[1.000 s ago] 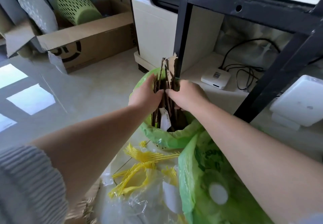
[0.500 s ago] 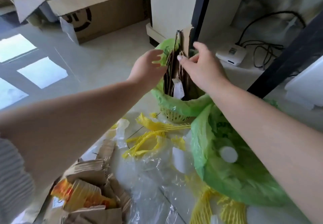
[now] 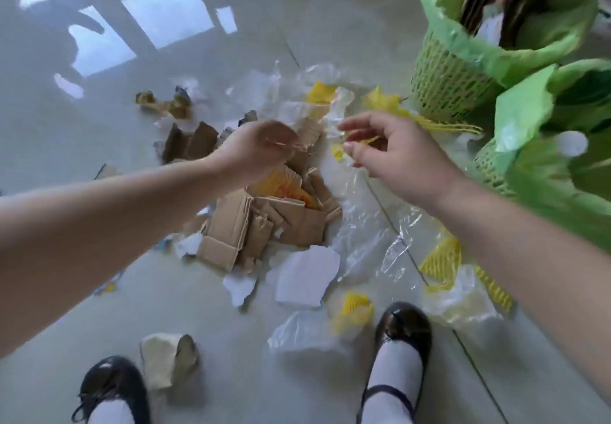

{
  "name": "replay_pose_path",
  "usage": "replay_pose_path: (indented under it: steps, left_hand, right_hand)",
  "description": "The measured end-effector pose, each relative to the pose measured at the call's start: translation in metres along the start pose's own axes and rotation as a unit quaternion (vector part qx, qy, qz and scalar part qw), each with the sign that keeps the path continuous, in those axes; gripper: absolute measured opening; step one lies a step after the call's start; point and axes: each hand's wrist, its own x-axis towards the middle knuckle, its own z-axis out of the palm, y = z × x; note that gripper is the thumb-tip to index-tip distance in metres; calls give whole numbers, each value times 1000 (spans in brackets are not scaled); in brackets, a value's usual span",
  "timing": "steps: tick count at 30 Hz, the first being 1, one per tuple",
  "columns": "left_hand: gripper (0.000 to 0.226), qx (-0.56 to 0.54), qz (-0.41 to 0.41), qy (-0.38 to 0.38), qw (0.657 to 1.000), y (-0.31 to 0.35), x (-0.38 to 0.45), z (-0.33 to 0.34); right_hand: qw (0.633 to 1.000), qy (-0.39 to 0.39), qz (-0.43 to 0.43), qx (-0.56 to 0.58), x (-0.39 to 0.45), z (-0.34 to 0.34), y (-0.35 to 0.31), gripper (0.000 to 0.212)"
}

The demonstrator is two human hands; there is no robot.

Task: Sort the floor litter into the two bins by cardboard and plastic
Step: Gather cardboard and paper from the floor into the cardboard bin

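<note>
both hands have been drawn back from the cardboard bin [image 3: 463, 69]: left hand [image 3: 254, 149] loosely curled and right hand [image 3: 393, 155] open, both empty over the light, stiff cardboard pile [image 3: 264, 222], best pinched by an edge.

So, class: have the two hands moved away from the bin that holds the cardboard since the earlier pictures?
Yes. The left hand and right hand have left the cardboard bin and now hang over the cardboard pile on the floor, down and left of it.
</note>
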Motion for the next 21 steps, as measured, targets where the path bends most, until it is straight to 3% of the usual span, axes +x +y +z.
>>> replay_pose_path:
  steps: [3, 6, 10, 14, 17, 21]
  left_hand:
    - [22, 45, -34, -16, 998, -56, -20, 2]
    - [41, 218, -19, -100, 971, -103, -25, 2]
    - [83, 493, 98, -186, 844, -144, -11, -5]
    - [87, 571, 326, -179, 732, -173, 0, -3]
    - [82, 561, 382, -172, 714, -184, 6, -1]
    - [67, 555, 385, -127, 727, -185, 14, -6]
  right_hand:
    - [992, -75, 90, -54, 3, 49, 35, 22]
    - [967, -139, 133, -169, 11, 90, 65, 35]
    - [942, -139, 69, -299, 21, 131, 94, 53]
    - [891, -98, -18, -442, 30, 157, 112, 69]
    - [877, -84, -13, -473, 40, 167, 118, 74]
    - [874, -97, 16, -475, 48, 168, 119, 63]
